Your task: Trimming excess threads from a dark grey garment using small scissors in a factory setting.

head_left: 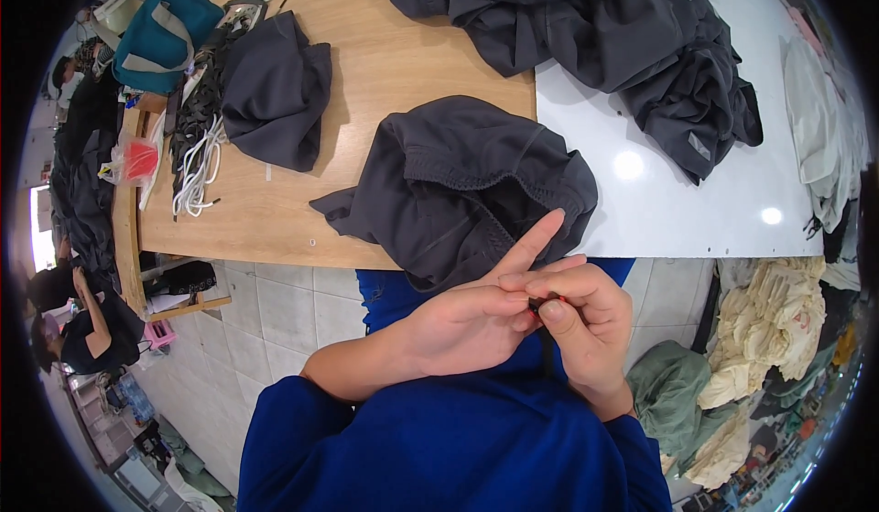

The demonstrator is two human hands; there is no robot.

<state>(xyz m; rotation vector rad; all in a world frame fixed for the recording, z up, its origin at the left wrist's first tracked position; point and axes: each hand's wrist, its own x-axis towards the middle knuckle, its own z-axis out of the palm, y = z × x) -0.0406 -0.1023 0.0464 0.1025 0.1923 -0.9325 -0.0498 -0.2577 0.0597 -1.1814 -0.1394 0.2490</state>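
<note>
In front of my body, my left hand [462, 324] and my right hand [593, 324] meet at the fingertips. Between them is the end of a black cord [548, 352], with small orange-red bits showing at the fingertips; the fingers partly cover it. The cord hangs below my right thumb. My left thumb and fingers pinch it while the left index finger points out straight. My right thumb and fingers are closed on the same end. Just beyond lies a dark grey garment [449, 168], its gathered elastic waist opening towards me, its near edge over the table's front edge.
More dark grey garments lie in a heap [595, 27] at the far right, and another piece [279, 91] at left. White cords [197, 168] and a teal bag [165, 36] are at the table's left. Cream fabric [765, 320] is stacked low right. A person [82, 320] sits at left.
</note>
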